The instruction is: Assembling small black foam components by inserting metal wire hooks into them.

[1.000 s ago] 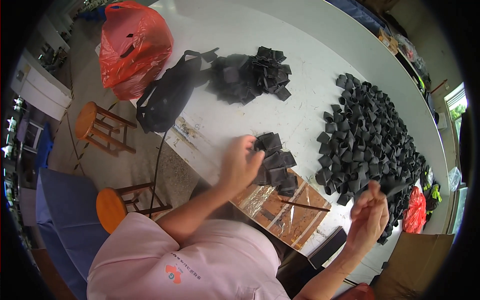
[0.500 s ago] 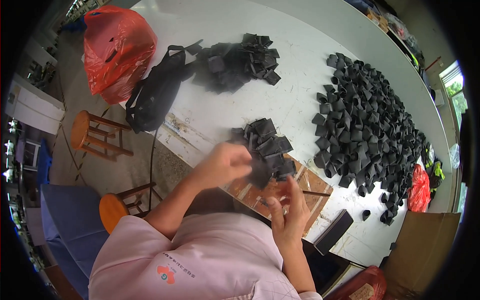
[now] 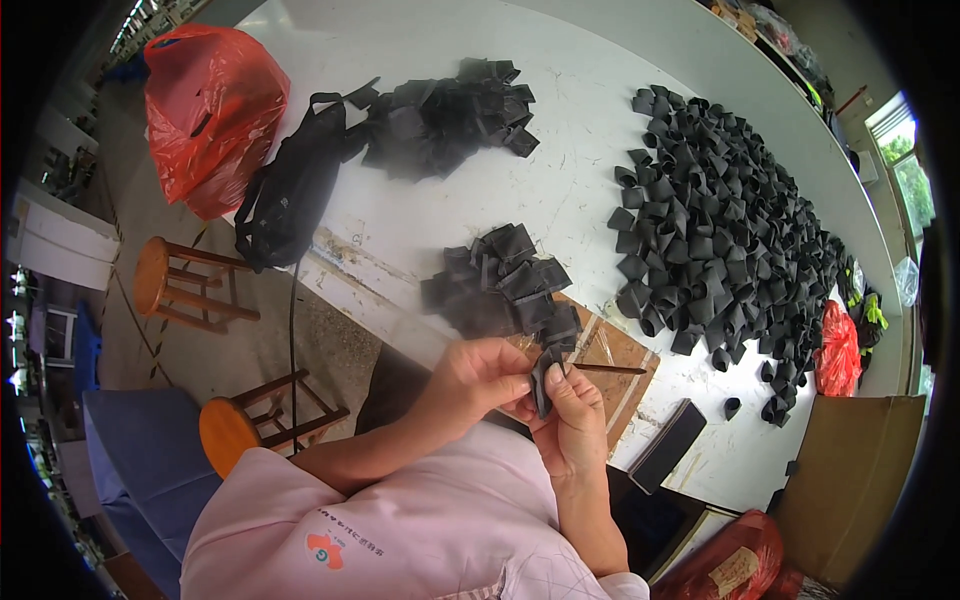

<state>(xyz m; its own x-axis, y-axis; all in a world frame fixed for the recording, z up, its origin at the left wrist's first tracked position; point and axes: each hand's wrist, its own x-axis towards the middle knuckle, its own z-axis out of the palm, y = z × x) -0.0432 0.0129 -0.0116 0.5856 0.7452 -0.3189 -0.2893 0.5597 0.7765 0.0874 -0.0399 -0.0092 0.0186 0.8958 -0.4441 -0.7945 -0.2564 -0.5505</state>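
Just in front of the torso, the right hand [image 3: 575,415] clamps a small black piece [image 3: 543,388] between thumb and fingers, while the left hand's [image 3: 475,375] thumb and fingers pinch its left edge, seemingly so it stays steady from both sides. Just beyond lies a small black pile [image 3: 515,268] by a brown board [image 3: 630,370], probably for easy reach. Farther right spreads a large heap of black loops [image 3: 715,230]; far left, another black pile [image 3: 425,125] lies near a black bag [image 3: 290,195].
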